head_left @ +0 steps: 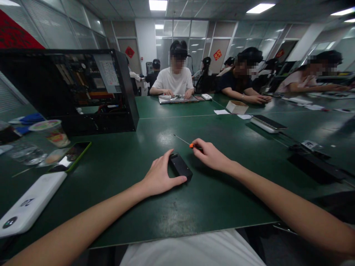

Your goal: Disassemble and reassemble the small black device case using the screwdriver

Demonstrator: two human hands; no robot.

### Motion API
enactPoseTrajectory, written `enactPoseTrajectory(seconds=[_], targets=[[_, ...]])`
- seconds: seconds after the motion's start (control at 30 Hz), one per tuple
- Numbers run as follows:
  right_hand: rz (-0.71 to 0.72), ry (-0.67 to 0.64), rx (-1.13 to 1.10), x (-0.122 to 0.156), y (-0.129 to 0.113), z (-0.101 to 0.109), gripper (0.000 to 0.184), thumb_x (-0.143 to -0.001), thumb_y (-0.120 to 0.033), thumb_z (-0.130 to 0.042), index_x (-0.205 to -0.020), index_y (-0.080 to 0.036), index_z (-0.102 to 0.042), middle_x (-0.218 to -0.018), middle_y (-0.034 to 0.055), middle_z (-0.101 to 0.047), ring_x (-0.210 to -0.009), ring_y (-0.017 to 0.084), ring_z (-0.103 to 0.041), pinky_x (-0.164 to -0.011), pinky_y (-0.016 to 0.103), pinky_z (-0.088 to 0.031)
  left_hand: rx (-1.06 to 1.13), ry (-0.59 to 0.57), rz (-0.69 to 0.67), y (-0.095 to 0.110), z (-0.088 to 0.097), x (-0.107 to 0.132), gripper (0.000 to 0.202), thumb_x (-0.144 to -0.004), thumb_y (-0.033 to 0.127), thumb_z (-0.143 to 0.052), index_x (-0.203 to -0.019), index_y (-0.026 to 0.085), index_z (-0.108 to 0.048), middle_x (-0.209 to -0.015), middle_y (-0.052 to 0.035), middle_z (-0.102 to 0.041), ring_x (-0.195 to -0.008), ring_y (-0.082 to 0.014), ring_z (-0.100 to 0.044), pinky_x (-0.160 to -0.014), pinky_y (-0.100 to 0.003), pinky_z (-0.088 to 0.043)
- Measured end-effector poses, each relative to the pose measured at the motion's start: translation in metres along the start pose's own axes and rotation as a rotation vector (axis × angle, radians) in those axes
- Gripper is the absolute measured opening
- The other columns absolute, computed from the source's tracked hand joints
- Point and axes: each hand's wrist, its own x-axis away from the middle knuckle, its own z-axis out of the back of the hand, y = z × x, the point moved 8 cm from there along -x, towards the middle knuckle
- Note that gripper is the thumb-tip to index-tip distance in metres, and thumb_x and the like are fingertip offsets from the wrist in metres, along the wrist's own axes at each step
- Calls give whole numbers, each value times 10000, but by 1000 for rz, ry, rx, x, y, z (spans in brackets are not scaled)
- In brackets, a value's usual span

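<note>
My left hand (pixel 162 173) grips a small black rectangular box (pixel 181 167) by its ends, thumb at the near end and fingers at the far end. The box lies on the green tabletop (pixel 166 214); its exact kind does not show. To the right of it, my right hand (pixel 209 153) is closed on a screwdriver (pixel 183 140) with an orange-and-dark handle. The screwdriver's thin metal shaft points away to the left, its tip beyond the box and apart from it. My palm and fingers hide most of the handle.
An open black computer case (pixel 124 92) stands at the back left. Nearer are a cup (pixel 52 133), a phone (pixel 79 155) and a white power bank (pixel 33 203). On the right sit a white device (pixel 267 124) and a black adapter (pixel 316 166) with cables. Several people work across the table.
</note>
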Motion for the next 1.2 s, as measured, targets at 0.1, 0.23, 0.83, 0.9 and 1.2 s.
enactPoseTrajectory(seconds=[0.1, 0.23, 0.83, 0.9, 1.2], targets=[[40, -26, -118, 5, -13, -8, 211, -986, -385, -447, -1068, -202, -512, -945, 53, -651, -828, 188, -592, -748, 302, -442, -11, -16, -14, 1, -1, -1, 1010, -762, 612, -793, -1563, 195, -341, -1551, -202, -480, -1415, -422, -462, -1169, -591, -349], [87, -153, -236, 12, -27, -29, 223, -944, -424, -556, -992, -209, -521, -862, 9, -628, -756, 159, -568, -691, 274, -437, 18, -28, -9, -1, 1, -3, 979, -767, 616, -788, -1547, 186, -381, -1556, -196, -481, -1409, -411, -476, -1173, -568, -358], [78, -411, -304, 14, -25, -37, 381, -883, -549, -678, -863, -194, -542, -763, -42, -503, -669, 120, -454, -594, 247, -356, 3, -30, -41, 0, 4, -5, 925, -787, 564, -791, -1544, 195, -408, -1527, -182, -521, -1367, -405, -522, -1147, -566, -396], [84, -414, -303, 14, -24, -37, 373, -891, -546, -671, -871, -195, -545, -782, -36, -512, -690, 125, -465, -607, 247, -363, -2, -19, -49, -1, 4, -5, 943, -783, 576, -794, -1550, 191, -401, -1520, -186, -527, -1359, -409, -528, -1143, -570, -396], [84, -429, -316, 15, -24, -35, 351, -897, -519, -676, -878, -190, -552, -781, -39, -504, -686, 117, -458, -614, 245, -367, -18, -42, -39, -1, 3, -5, 985, -792, 618, -767, -1571, 167, -365, -1527, -194, -516, -1366, -421, -518, -1139, -561, -403]])
